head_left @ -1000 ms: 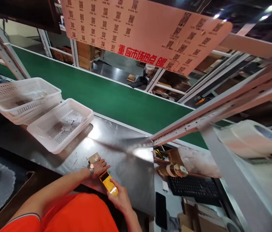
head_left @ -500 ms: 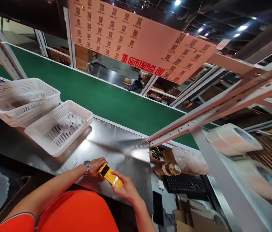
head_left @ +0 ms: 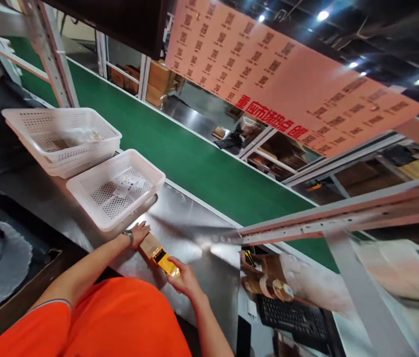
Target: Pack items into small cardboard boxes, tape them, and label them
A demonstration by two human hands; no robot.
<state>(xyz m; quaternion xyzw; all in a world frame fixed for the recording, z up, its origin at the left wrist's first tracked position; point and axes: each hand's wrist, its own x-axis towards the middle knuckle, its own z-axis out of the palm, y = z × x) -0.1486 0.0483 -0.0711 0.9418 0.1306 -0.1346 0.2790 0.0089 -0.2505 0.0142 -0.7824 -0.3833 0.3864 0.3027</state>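
Note:
My right hand (head_left: 183, 281) is closed around the lower end of a yellow handheld device (head_left: 165, 262) with a dark screen, held just above the shiny metal table (head_left: 194, 248). The device's tip points at a small brown cardboard piece (head_left: 149, 243) lying on the table. My left hand (head_left: 138, 233), with a watch on the wrist, rests on the table with its fingers against the left edge of that cardboard piece.
Two white perforated baskets (head_left: 116, 186) (head_left: 58, 131) sit on the table's left part, with labels inside. A green conveyor belt (head_left: 194, 163) runs behind the table. Tape rolls (head_left: 269, 285) and a black keyboard (head_left: 291, 317) lie to the right, under a metal frame rail (head_left: 343, 218).
The view swung so the baskets look closer. My left hand let go of the yellow device and moved onto the cardboard piece. The right hand alone now holds the device.

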